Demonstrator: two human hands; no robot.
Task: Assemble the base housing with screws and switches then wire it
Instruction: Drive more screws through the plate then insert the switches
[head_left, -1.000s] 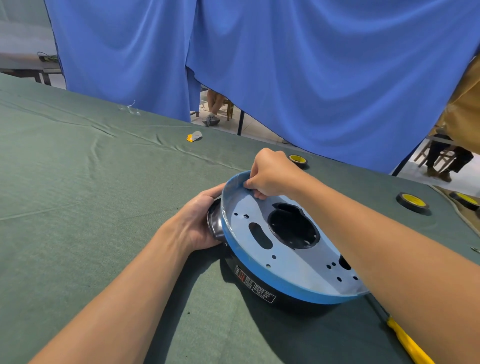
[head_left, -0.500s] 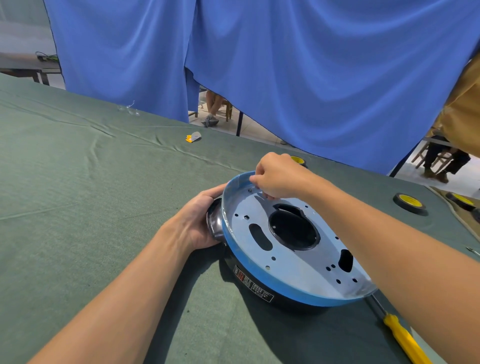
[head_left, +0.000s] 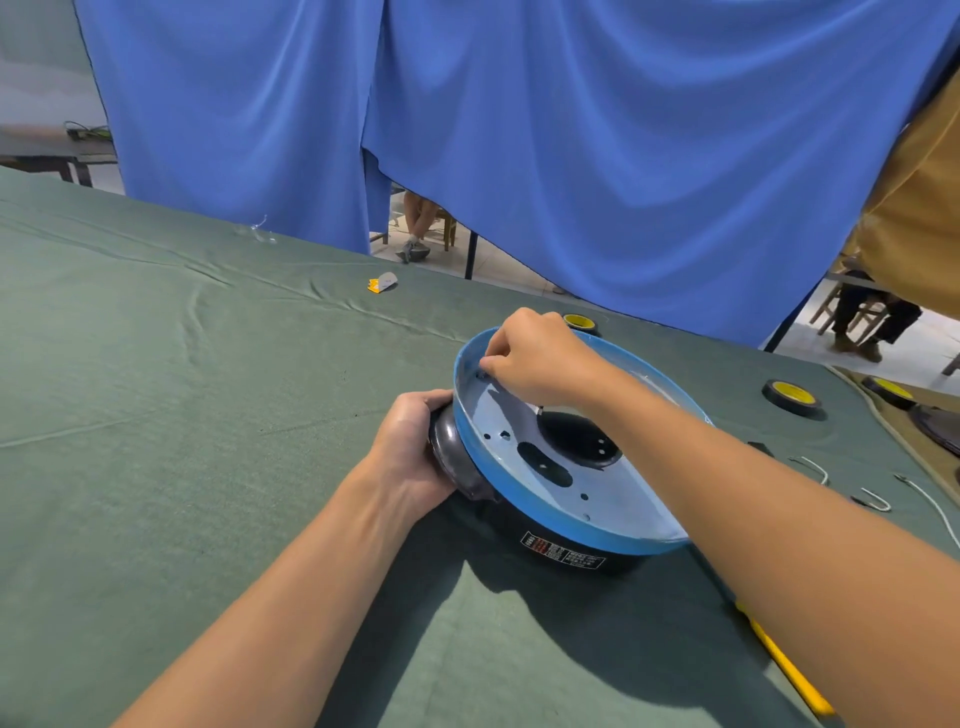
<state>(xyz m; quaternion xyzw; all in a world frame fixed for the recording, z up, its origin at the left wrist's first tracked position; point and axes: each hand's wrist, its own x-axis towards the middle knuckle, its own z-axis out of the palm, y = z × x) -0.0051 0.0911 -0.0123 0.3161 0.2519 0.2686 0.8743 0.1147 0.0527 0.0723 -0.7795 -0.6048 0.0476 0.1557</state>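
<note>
The round base housing (head_left: 566, 512), blue-rimmed with a pale inner plate full of holes, sits tilted on the green cloth. My left hand (head_left: 410, 447) grips its dark rounded side part at the left edge. My right hand (head_left: 535, 358) reaches inside the far-left rim, fingertips pinched together at a small hole; whatever they pinch is too small to make out. A yellow-handled screwdriver (head_left: 789, 675) lies on the cloth at the lower right, partly under my right forearm.
Black-and-yellow tape rolls (head_left: 792, 397) lie at the far right, another (head_left: 581, 323) behind the housing. White wires with bare ends (head_left: 878, 501) lie on the right. A yellow scrap (head_left: 382, 283) sits further back. Blue curtain hangs behind the table.
My right hand has shifted from the plate's middle back toward the far-left rim. The view has swung, so the housing sits further right and the wires have come into view.
</note>
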